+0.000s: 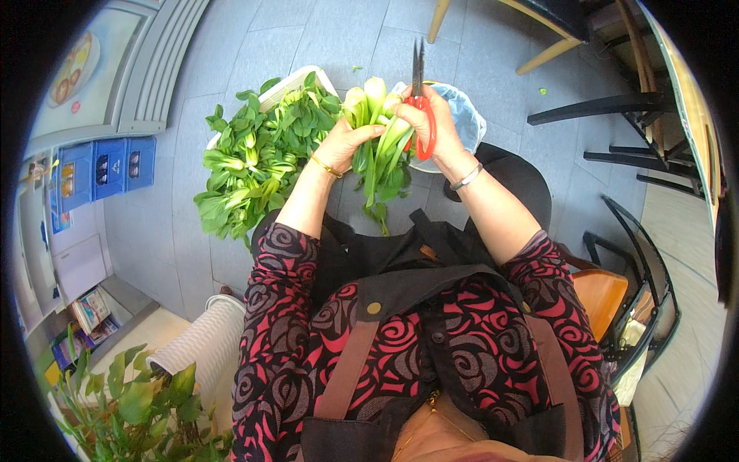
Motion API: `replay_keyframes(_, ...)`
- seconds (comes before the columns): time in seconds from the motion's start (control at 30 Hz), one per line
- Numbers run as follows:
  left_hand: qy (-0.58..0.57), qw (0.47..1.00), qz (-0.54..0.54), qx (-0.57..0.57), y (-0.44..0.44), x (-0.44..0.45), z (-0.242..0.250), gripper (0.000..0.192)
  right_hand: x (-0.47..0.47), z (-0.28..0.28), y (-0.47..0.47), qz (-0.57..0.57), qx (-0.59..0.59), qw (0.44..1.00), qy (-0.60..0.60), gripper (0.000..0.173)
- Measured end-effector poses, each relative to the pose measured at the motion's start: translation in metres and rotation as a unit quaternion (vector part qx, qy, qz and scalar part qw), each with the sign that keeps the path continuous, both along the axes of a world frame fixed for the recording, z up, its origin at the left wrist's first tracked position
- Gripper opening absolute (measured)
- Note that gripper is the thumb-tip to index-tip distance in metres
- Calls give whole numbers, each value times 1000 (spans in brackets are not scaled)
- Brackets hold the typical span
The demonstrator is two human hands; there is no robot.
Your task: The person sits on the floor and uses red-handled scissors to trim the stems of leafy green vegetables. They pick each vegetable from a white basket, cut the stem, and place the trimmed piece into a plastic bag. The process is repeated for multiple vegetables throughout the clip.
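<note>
My left hand point(345, 141) grips a bunch of bok choy point(385, 156), with the pale stem ends up and the leaves hanging down. Red-handled scissors point(424, 118) are in my right hand point(441, 124), their dark blades pointing away from me and looking closed. The thumb and fingers of that hand also touch the stems. Left of the bunch, a heap of bok choy point(254, 156) fills and spills over a white plastic basket point(320, 75). Behind my right hand stands a bin point(462, 115) lined with a pale blue bag, partly hidden.
Grey floor tiles point(323, 40) surround the basket and bin. Blue crates point(109, 170) with bottles stand at the left, above a potted plant point(138, 398) and a white ribbed container point(202, 335). Black chair legs point(600, 107) and a wooden seat point(600, 297) are at the right.
</note>
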State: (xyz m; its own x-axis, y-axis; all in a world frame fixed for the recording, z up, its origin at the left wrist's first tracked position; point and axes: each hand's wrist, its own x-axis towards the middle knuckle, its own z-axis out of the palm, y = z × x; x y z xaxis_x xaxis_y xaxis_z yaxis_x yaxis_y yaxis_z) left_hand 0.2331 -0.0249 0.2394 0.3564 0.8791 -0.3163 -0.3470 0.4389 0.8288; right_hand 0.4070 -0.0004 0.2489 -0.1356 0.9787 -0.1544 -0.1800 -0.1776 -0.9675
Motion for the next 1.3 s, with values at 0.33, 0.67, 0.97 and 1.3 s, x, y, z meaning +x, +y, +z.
replay_keyframes(0.33,54,997,20,43,-2,-4,0,46,5,5,8,-16,1,999,49,34)
replay_keyframes(0.67,-90,993,30,-72,-17,3,13,60,-2,9,1,-89,130,981,-112,37)
replay_keyframes(0.97,119,989,-59,61,-15,19,1,47,-8,12,-4,-154,171,942,-243,38)
replay_keyframes(1.3,-133,973,104,-154,-11,5,11,48,4,20,3,0,75,996,-47,24)
